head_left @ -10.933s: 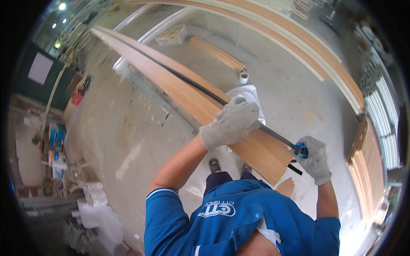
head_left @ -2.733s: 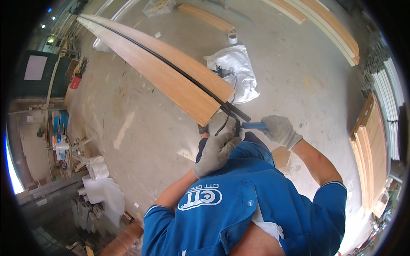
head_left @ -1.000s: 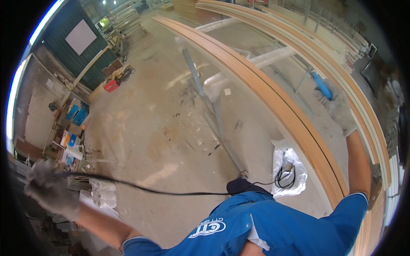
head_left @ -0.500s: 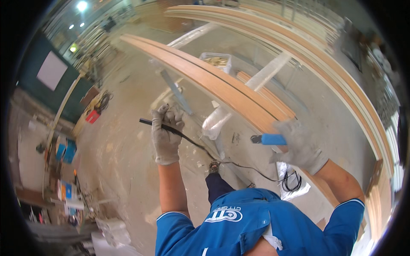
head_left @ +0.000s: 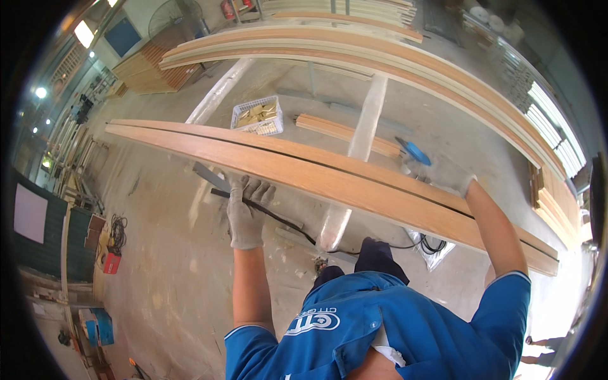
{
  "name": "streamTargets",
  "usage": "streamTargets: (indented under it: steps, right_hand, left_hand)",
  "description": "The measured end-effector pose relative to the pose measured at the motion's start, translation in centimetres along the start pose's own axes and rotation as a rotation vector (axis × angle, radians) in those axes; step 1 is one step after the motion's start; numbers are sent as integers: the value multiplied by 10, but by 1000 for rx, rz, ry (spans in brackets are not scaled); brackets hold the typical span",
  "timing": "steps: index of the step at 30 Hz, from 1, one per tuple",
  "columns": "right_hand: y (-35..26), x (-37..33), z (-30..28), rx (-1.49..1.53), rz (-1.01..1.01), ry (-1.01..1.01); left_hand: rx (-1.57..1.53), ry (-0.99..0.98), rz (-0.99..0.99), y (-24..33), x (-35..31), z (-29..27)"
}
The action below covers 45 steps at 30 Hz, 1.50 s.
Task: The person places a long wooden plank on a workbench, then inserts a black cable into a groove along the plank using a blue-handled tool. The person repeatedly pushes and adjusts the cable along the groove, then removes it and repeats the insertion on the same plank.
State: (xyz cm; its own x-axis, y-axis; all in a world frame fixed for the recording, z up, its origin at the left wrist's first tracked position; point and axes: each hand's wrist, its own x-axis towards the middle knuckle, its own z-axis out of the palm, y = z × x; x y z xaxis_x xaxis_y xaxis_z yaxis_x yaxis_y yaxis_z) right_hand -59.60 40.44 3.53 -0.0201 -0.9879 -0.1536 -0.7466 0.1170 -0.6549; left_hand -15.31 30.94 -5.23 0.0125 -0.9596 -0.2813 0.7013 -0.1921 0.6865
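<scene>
My left hand (head_left: 248,218), in a grey work glove, is curled around a long black flexible strip (head_left: 278,218) just below the near edge of a pair of long wooden boards (head_left: 304,174). The strip trails right under the boards into a thin loose coil (head_left: 432,243). A dark lengthwise gap runs between the boards, which rest across wrapped supports. Beyond their far edge my right hand (head_left: 437,176), gloved and blurred, grips a hand tool with a blue handle (head_left: 415,153) and a dark end. The exact kind of tool cannot be made out.
A white plastic basket (head_left: 237,119) of small tan pieces stands on the floor behind the boards. Wrapped support bars (head_left: 368,117) cross beneath. More long boards (head_left: 380,54) lie stacked farther back. A red box (head_left: 111,263) sits at the left.
The view has turned to the right. My right hand has moved with the blue-handled tool from the boards' near side to past their far edge. My left hand still holds the strip.
</scene>
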Motion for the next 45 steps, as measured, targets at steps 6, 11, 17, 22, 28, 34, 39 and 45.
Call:
streamTargets:
  steps: [6, 11, 17, 22, 28, 34, 39, 45]
  right_hand:
    - [-29, 67, -9, 286, 198, 72]
    - [-43, 118, -10, 362, 120, -30]
    - [-35, 112, 31, 2, -73, -328]
    - [-48, 94, 43, 99, -191, -382]
    - [-70, 80, 46, -170, -233, -263]
    - [-73, 80, 68, -104, -316, -96]
    - [-77, 96, 64, -18, -354, -155]
    - [-86, 116, 48, 216, -184, -396]
  left_hand:
    - [-25, 42, -5, -5, 6, -12]
    - [-71, -22, 1, -12, 8, -12]
    - [-94, -103, 32, -10, 32, -13]
    - [241, 89, 153, -11, 35, -3]
    - [254, 96, 215, -10, 31, 9]
    - [205, 188, 199, -10, 28, 19]
    - [218, 104, 309, 0, 18, 40]
    - [188, -9, 204, 6, 25, 56]
